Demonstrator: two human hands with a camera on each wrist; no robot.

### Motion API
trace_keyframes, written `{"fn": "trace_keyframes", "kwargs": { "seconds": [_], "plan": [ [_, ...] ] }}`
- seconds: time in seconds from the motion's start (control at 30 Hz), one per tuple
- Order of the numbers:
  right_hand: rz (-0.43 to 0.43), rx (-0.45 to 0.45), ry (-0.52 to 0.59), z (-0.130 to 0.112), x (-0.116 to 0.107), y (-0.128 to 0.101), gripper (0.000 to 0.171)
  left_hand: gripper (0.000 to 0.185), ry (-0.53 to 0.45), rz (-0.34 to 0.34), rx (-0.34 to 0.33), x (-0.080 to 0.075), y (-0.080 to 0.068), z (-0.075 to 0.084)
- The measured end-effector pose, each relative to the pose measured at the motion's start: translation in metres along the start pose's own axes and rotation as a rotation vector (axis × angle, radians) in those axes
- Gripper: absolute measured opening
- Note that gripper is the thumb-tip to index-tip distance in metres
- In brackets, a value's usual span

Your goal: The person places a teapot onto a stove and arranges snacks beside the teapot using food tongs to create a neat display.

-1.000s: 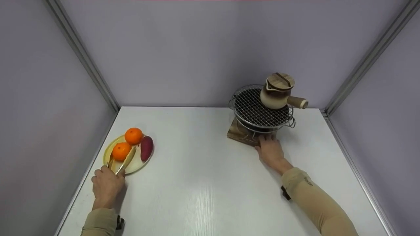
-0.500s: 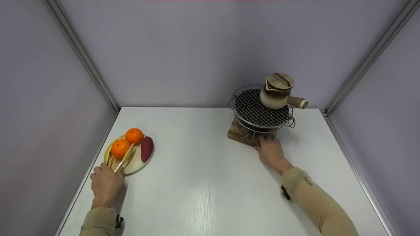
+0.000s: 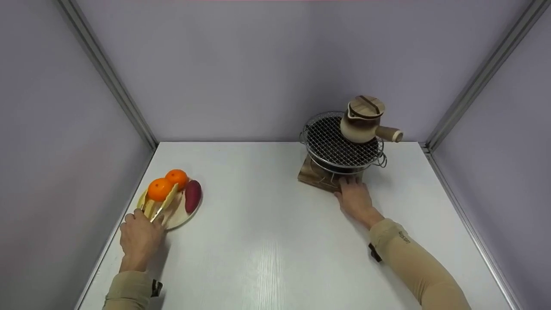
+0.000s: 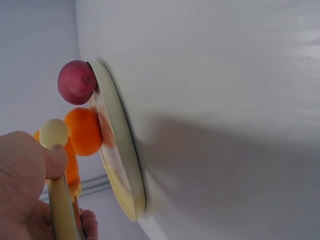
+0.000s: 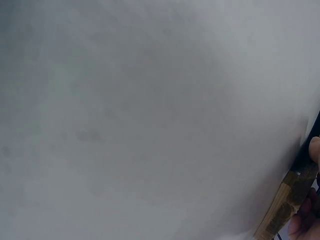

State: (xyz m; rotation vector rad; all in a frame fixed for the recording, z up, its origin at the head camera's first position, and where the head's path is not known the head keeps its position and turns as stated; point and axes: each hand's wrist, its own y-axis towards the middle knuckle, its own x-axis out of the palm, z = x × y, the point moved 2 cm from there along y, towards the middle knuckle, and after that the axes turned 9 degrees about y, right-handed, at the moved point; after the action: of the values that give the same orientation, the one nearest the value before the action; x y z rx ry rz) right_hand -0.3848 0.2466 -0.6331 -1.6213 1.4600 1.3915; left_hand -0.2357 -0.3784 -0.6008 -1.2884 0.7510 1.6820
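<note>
Gripping tongs [image 3: 162, 205] pinched on one orange [image 3: 159, 189] above the plate [image 3: 180, 218], the left hand [image 3: 138, 239] has the fruit lifted but nowhere near the grill [image 3: 340, 142], whose wooden base [image 3: 316, 176] the right hand [image 3: 356, 199] touches with relaxed fingers.

You are working in a staged recording booth rather than a real kitchen: plain lilac wall panels [image 3: 258, 64] joined by bare metal corner rails [image 3: 107, 73] close in a white tabletop [image 3: 258, 241]. The only kitchen touches are a small tabletop grill [image 3: 340, 144] bearing a clay pot [image 3: 363, 120] and a plate [image 3: 183, 217] of fruit.
</note>
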Motion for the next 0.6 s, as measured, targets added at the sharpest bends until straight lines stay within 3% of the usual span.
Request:
{"fn": "trace_keyframes", "kwargs": {
  "seconds": [0.43, 0.6],
  "plan": [
    [0.003, 0.012, -0.003, -0.001, -0.001, 0.000, 0.054, 0.070, 0.011, 0.062, 0.054, -0.009, 0.002, 0.014],
    [0.006, 0.010, -0.008, -0.002, -0.001, 0.000, 0.051, 0.073, 0.011, 0.042, 0.069, -0.011, 0.003, 0.021]
  ]
}}
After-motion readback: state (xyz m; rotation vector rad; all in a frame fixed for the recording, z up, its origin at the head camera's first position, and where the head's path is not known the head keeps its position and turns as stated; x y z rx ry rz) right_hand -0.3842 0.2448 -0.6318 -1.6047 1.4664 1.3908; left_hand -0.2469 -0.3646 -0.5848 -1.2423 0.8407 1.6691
